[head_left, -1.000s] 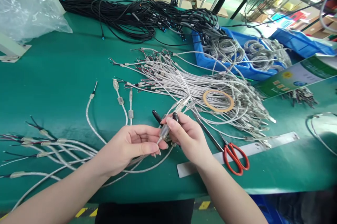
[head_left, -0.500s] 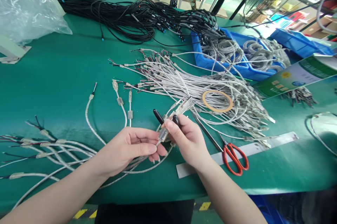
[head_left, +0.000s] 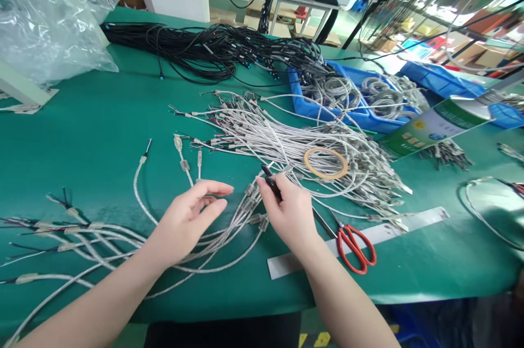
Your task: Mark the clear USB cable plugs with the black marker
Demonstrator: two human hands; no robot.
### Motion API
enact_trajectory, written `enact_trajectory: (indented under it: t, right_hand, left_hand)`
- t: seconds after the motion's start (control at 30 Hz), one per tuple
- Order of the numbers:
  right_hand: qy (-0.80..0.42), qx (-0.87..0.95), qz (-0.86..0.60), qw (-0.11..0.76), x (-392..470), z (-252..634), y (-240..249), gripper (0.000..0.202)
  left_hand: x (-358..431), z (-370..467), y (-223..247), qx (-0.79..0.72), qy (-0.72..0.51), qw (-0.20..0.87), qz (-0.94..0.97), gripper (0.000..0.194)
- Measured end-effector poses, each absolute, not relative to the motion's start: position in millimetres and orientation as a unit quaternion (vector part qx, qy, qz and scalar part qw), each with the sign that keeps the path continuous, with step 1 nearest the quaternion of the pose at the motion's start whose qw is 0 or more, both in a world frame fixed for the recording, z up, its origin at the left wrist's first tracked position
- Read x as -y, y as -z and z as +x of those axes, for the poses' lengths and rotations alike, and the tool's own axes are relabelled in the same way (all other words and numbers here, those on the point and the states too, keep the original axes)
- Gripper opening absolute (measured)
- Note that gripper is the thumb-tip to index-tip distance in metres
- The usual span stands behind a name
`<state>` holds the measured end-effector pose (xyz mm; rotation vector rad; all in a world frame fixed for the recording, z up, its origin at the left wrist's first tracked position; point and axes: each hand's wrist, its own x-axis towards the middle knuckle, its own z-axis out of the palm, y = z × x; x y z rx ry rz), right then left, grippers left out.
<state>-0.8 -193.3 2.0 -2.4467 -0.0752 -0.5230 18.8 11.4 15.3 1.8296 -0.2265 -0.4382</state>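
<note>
My left hand (head_left: 196,220) is held above a bunch of white cables (head_left: 223,244), its thumb and fingers apart and nothing between them. In my right hand (head_left: 289,206) is a black-handled tool (head_left: 268,176); its working end is mostly hidden, so I cannot tell its exact kind. Just left of that hand lie the bunch's clear plastic lumps and connectors (head_left: 250,201). At the bunch's left end, stripped wire ends (head_left: 30,228) fan out over the table. Two short cable ends with clear plugs (head_left: 177,143) lie beyond my left hand.
Red-handled scissors (head_left: 356,250) rest across a steel ruler (head_left: 426,219) on the green table (head_left: 102,135). Behind are a large pile of white cables (head_left: 282,135) with a tan ring (head_left: 326,163), blue bins (head_left: 303,100), black cables (head_left: 184,51) and a plastic bag (head_left: 57,21).
My left hand has let go of the cable's clear lump and drawn back left, fingers opening. The right hand keeps the tool, now turned so its handles sit closer together. The view has shifted slightly.
</note>
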Motion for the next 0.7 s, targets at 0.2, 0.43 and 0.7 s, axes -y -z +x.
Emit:
enact_trajectory:
  t: [0.2, 0.43, 0.7]
  right_hand:
    - [0.166, -0.016, -0.970, 0.179, 203.3, -2.6, -5.5, 0.029]
    - [0.282, -0.033, -0.953, 0.107, 212.0, -1.7, -10.1, 0.029]
    - [0.192, 0.000, -0.911, 0.366, 199.2, -5.9, -11.1, 0.026]
  left_hand:
    - [-32.3, 44.9, -14.1, 0.081, 0.082, 0.360, 0.926, 0.036]
    - [-39.2, 58.6, 11.2, 0.080, 0.113, 0.279, 0.950, 0.042]
    - [-19.0, 44.9, -8.2, 0.083, 0.107, 0.535, 0.834, 0.046]
